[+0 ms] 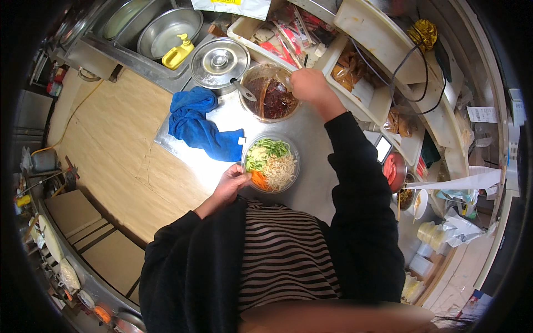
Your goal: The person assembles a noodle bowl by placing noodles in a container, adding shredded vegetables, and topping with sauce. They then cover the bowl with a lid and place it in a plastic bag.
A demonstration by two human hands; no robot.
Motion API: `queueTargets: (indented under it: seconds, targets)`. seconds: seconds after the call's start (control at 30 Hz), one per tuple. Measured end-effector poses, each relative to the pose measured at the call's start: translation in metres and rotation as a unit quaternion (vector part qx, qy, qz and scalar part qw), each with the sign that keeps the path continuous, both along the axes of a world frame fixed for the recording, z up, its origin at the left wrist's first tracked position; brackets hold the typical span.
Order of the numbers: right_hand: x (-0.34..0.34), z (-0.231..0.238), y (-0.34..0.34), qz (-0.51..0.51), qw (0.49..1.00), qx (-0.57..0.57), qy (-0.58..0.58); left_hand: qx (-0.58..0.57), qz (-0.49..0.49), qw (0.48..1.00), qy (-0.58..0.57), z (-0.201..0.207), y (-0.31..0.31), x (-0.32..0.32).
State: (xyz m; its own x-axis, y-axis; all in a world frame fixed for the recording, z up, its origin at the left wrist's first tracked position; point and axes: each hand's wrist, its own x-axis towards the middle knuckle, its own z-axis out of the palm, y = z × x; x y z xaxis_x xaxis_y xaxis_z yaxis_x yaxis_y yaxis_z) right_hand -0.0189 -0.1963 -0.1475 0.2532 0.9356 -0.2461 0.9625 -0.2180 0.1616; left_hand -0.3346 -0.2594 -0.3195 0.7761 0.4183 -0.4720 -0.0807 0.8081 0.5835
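My left hand (231,184) pinches the lower left rim of a round clear plastic bowl (298,161). Shredded cucumber (273,147), carrot strips (260,180) and pale noodle-like strands (280,171) fill it in separate heaps. Beyond the bowl stands a pot (248,109) of dark red, oily sauce. My right hand (311,86) is closed at the pot's right rim, around something mostly hidden by the fingers; a pale end shows above the fist. A metal utensil handle (244,90) leans over the pot's left rim.
A crumpled blue cloth (202,125) lies left of the bowl on the steel counter (222,169). Behind it are a lidded metal pot (220,62), a yellow pump bottle (179,53) and a sink basin (166,33). White bins (361,105) and cables crowd the right side.
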Motion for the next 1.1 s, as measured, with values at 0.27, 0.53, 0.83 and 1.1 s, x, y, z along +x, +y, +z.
queueTargets:
  seconds: [0.27,0.53,0.83,1.1]
  targets:
    - [0.026,-0.019,0.011,-0.099,0.992,-0.033,0.071,0.004,-0.007,1.000,-0.012,-0.005,0.002,0.003]
    - [0.035,-0.044,-0.007,-0.045,0.982,-0.028,0.179,-0.005,-0.008,1.000,-0.024,-0.002,0.006,0.007]
    - [0.040,-0.062,-0.020,-0.018,0.986,0.026,0.164,0.354,-0.041,0.923,0.146,0.010,0.029,0.007]
    - [0.011,-0.045,-0.013,-0.193,0.968,-0.007,0.158,0.533,0.059,0.807,0.248,0.034,0.119,0.070]
